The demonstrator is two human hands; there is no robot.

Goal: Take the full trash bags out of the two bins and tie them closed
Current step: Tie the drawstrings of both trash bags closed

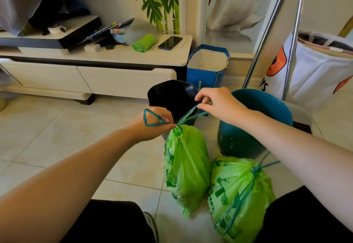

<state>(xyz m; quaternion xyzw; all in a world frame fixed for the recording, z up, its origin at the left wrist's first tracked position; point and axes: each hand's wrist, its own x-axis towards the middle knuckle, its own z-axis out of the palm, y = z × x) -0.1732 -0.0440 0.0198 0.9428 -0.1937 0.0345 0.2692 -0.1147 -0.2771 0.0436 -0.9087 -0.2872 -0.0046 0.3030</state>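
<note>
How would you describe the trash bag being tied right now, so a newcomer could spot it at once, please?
On the tiled floor before the black bin and teal bin sit two green bags. It is the upright green trash bag, nearer the black bin. Unlike the knotted bag beside it, both hands hold its drawstring.

Showing as thin, crinkled, slightly glossy green plastic: the held bag (pixel 186 166) and the tied bag (pixel 238 191) beside it, both printed in darker green. Looking like twisted teal plastic cord: the drawstring (pixel 191 115) running between left hand (pixel 152 124) and right hand (pixel 219 103). Gleaming as smooth hard plastic: the black bin (pixel 172 93) and the teal bin (pixel 267 107). Reflecting light as glazed, pale tile: the floor (pixel 57 137). Appearing as smooth, cream, satin-finished board: the cabinet (pixel 114 78). Shining as polished metal: the poles (pixel 267 32). Looking like stiff, matt blue paper: the gift bag (pixel 206 74). Hanging as soft white cloth: the tote (pixel 315 74).
</note>
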